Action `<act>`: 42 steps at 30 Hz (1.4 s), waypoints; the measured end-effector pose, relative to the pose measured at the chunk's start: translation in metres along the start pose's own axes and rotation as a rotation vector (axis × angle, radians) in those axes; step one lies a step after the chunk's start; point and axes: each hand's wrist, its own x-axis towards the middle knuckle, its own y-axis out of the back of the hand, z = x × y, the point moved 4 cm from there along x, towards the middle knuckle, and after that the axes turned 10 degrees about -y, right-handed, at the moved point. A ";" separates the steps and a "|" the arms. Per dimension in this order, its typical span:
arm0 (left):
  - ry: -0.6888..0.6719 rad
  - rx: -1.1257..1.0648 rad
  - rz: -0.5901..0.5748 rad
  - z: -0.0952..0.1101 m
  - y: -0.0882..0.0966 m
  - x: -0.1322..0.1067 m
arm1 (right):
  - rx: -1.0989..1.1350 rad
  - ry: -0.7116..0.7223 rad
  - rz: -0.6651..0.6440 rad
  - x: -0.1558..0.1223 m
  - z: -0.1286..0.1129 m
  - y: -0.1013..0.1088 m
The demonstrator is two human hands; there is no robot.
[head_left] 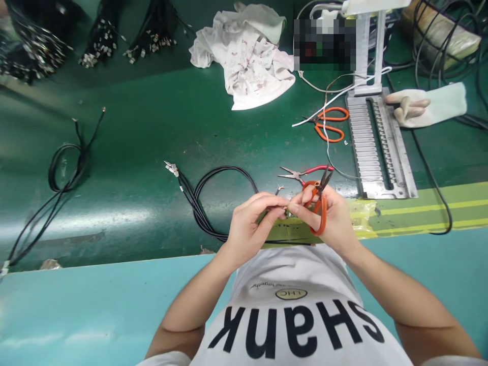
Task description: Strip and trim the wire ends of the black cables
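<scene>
My left hand [249,221] is closed in a pinch on the end of a black cable [224,169], in front of my body. The fingertips of my right hand [337,218] meet it there, and the small wire end between them is mostly hidden. Hooked in my right hand are orange-handled scissors [323,218], blades pointing up and away. The cable lies coiled to the left, its metal connectors [172,169] at the far end. Another cable end [279,190] with bared reddish strands shows just beyond my fingers. Red-handled pliers [295,174] lie behind the scissors.
A second pair of orange scissors [331,133] lies beside a slotted metal fixture [371,147] at right. White cloth [251,61] and a glove [430,105] lie farther back. Cable bundles [101,40] line the back left; another looped cable [63,173] rests at left.
</scene>
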 end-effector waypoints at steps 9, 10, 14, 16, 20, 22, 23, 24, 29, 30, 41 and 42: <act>0.027 0.110 -0.104 0.003 -0.001 0.001 | -0.064 0.010 0.034 -0.004 -0.003 0.001; 0.058 0.081 -0.101 0.001 -0.003 -0.001 | -0.066 0.012 0.034 -0.004 -0.003 0.001; 0.138 -0.069 -0.046 -0.008 -0.010 -0.007 | -0.087 0.021 0.030 -0.003 -0.002 0.001; 0.165 -0.151 -0.005 -0.011 -0.014 -0.009 | -0.126 0.040 0.063 -0.003 -0.005 0.004; 0.178 -0.237 0.076 -0.015 -0.021 -0.012 | -0.126 0.000 -0.062 -0.013 -0.012 0.012; 0.164 -0.241 0.104 -0.016 -0.023 -0.013 | -0.140 -0.135 -0.296 -0.025 -0.010 0.009; 0.159 -0.240 0.115 -0.016 -0.024 -0.013 | -0.162 -0.224 -0.397 -0.033 -0.007 0.007; 0.156 -0.238 0.123 -0.017 -0.024 -0.013 | -0.172 -0.314 -0.468 -0.040 -0.004 0.006; 0.136 -0.207 0.146 -0.018 -0.025 -0.015 | -0.072 -0.531 -0.522 -0.060 0.012 -0.001; 0.134 -0.200 0.148 -0.018 -0.025 -0.016 | -0.051 -0.543 -0.508 -0.061 0.015 -0.002; 0.104 -0.106 0.168 -0.021 -0.028 -0.021 | 0.021 -0.588 -0.447 -0.060 0.029 -0.006; 0.101 -0.097 0.168 -0.021 -0.028 -0.021 | 0.026 -0.585 -0.445 -0.061 0.029 -0.007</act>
